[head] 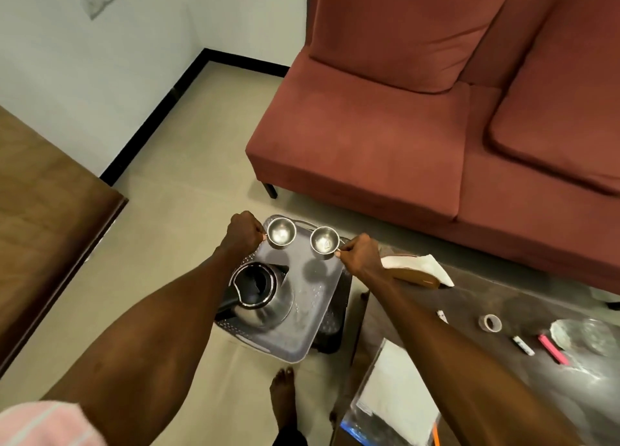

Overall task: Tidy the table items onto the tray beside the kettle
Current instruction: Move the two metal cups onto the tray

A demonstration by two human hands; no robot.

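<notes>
The left hand (243,232) pinches the handle of the left steel cup (281,232) at the tray's far left corner, which keeps the fingers clear of the bowl and the cup upright. The kettle (260,294) stands lidless on the near left part of the tray (312,314), so both cups are directed to the free far end. The right steel cup (324,241) sits near the tray's far right edge; a dark shadow on the tray below it suggests that it is not yet seated, although contact cannot be confirmed. The right hand (359,256) pinches its handle in the same manner. Further right, the dark table (469,311) carries a white napkin (422,266), a tape roll (489,323) and a pink pen (553,345), probably still to be moved.
</notes>
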